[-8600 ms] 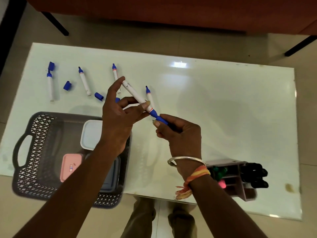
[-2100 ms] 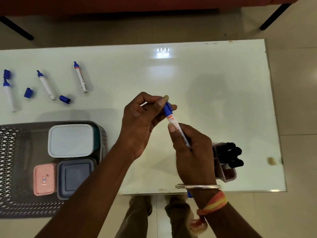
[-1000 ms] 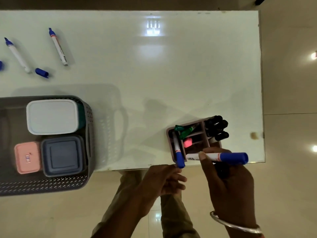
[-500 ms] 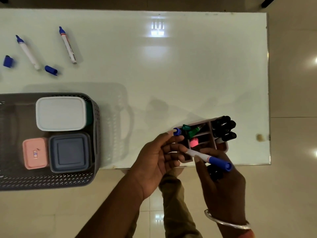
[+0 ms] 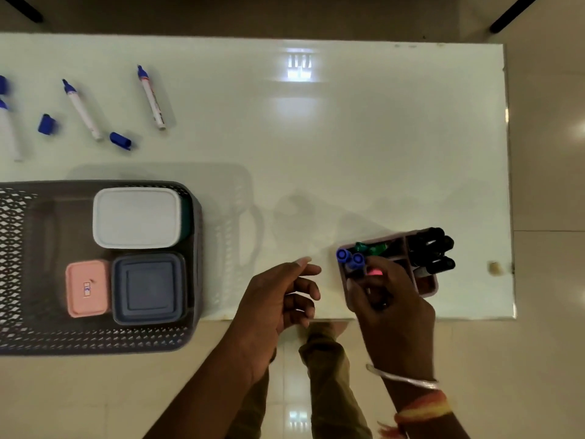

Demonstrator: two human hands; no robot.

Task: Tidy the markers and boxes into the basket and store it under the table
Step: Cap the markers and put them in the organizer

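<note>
A grey-pink marker holder (image 5: 428,288) stands near the table's front right edge. In it are two blue-capped markers (image 5: 350,258), green ones (image 5: 371,248), a pink cap and black ones (image 5: 434,248). My right hand (image 5: 387,299) lies over its near left part, fingertips beside the blue caps; any grip is hidden. My left hand (image 5: 281,296) hovers open at the front edge. A dark basket (image 5: 197,248) at the left holds a white-lidded box (image 5: 136,217), a pink box (image 5: 87,288) and a grey-blue box (image 5: 147,288).
Uncapped blue markers (image 5: 151,98) (image 5: 81,110) (image 5: 8,131) and loose blue caps (image 5: 47,124) (image 5: 120,141) lie at the far left of the white table (image 5: 348,137). A small brownish speck (image 5: 493,267) sits near the right edge. Tiled floor surrounds the table.
The blue marker that my right hand held over the holder now stands in it beside the first one. My left hand has drawn back to the left, away from the holder, and opened.
</note>
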